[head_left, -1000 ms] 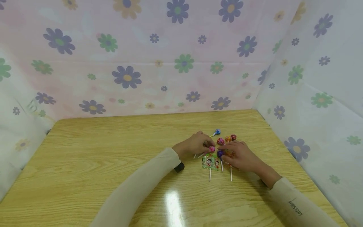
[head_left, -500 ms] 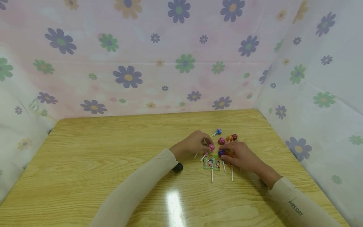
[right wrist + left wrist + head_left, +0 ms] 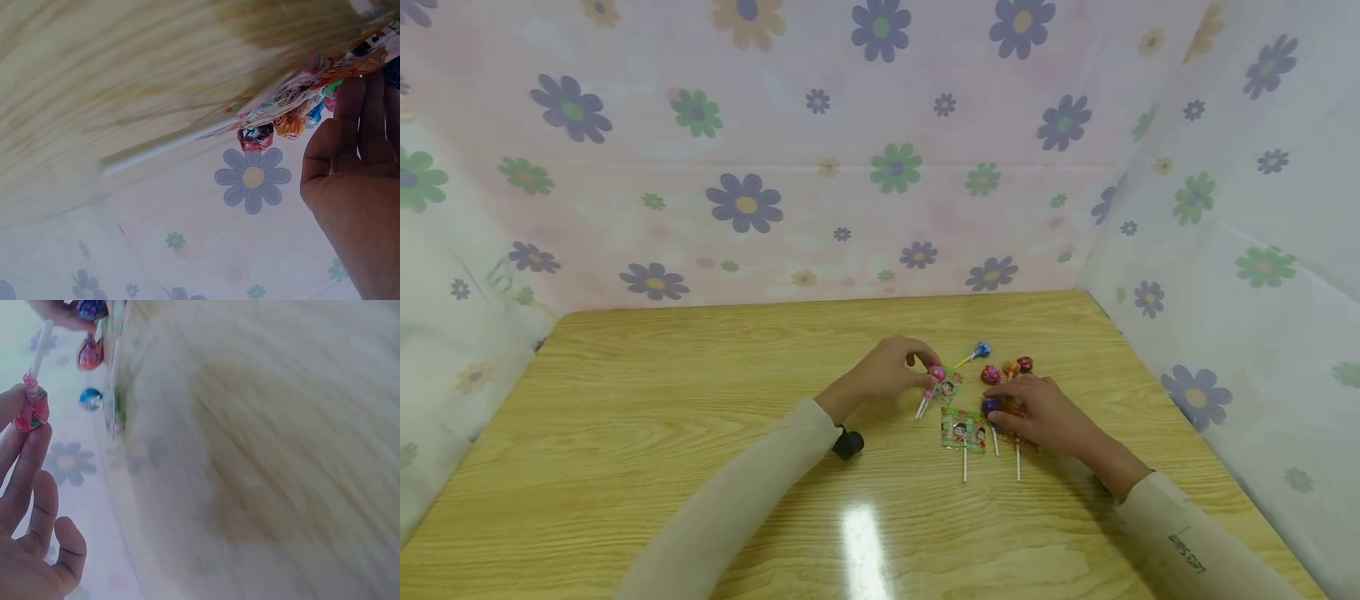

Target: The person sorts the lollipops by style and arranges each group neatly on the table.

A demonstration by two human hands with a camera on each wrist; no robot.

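Lollipop in pink wrapper (image 3: 936, 373): pinched between the thumb and fingertips of the left hand, near the middle of the right half of the table (image 3: 700, 400); the left wrist view shows its white stick pointing up.
Left hand (image 3: 883, 371): gripping that sweet by its wrapped head, the other fingers loosely bent away from it.
Green packet (image 3: 948, 387): a flat one with a cartoon face, just beside the pinched sweet; whether the fingers also hold it, I cannot tell.
Right hand (image 3: 1037, 412): thumb and index finger pinching the purple lollipop (image 3: 991, 406), whose stick points toward the person.
Orange packet (image 3: 1013, 407): shiny, partly hidden under the right hand.
Cartoon packet (image 3: 962, 429): flat, between the two hands and nearer the person, a white stick showing at its near edge.
Far side of the group: a red-pink lollipop (image 3: 991, 375), an orange lollipop (image 3: 1011, 367) and a dark red lollipop (image 3: 1026, 364), with a blue lollipop (image 3: 982, 349) on a yellow stick beyond.
Left cuff: pale sleeve (image 3: 737, 492), a small black object (image 3: 848, 444) just beside it.
Right cuff: pale too, with dark lettering.
Backdrop: flowered cloth (image 3: 812, 167) behind the table and at both sides.
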